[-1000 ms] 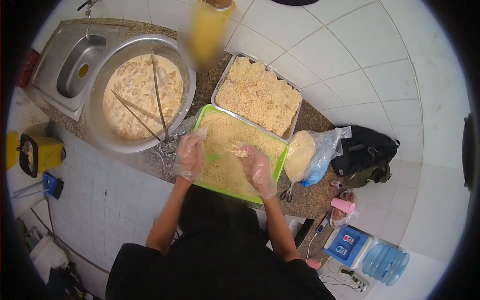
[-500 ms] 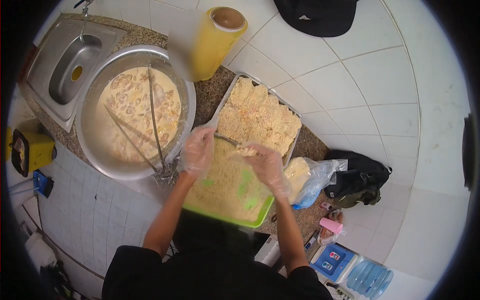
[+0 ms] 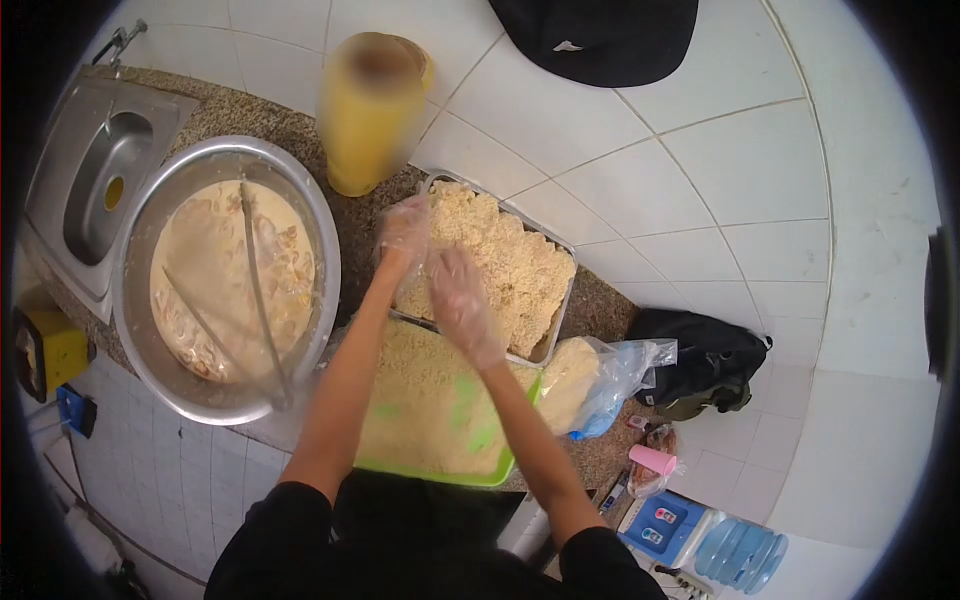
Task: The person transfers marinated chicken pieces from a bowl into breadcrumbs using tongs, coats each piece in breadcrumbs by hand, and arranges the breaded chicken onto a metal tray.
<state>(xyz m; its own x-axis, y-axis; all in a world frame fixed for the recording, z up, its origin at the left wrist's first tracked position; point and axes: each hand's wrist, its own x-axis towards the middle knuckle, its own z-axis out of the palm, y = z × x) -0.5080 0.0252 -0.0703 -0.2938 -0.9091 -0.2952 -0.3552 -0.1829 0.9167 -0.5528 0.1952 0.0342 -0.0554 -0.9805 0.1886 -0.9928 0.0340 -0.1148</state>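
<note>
Both of my hands are in clear plastic gloves over a metal tray (image 3: 556, 335) of crumb-coated pieces (image 3: 505, 265). My left hand (image 3: 405, 228) is at the tray's left end; its fingers are partly hidden and blurred. To its right, my right hand (image 3: 465, 310) reaches over the coated pieces with its fingers stretched out, and I see nothing held in it. Closer to me lies a green tray (image 3: 425, 472) spread with pale crumbs (image 3: 415, 400), its green bottom showing in patches. At the left, a large metal basin (image 3: 327, 270) holds pieces in creamy batter, with tongs (image 3: 262, 290) across it.
A yellow roll (image 3: 365, 130) stands behind the basin. The sink (image 3: 95, 215) is at far left. A bag of crumbs (image 3: 572, 385), a black bag (image 3: 700, 355) and a pink cup (image 3: 653, 460) are on the right. A black cap (image 3: 610, 40) hangs on the wall.
Both hands have moved from above the crumbs to the left part of the metal tray. The coated piece at my right hand's fingers no longer shows there. The view has shifted.
</note>
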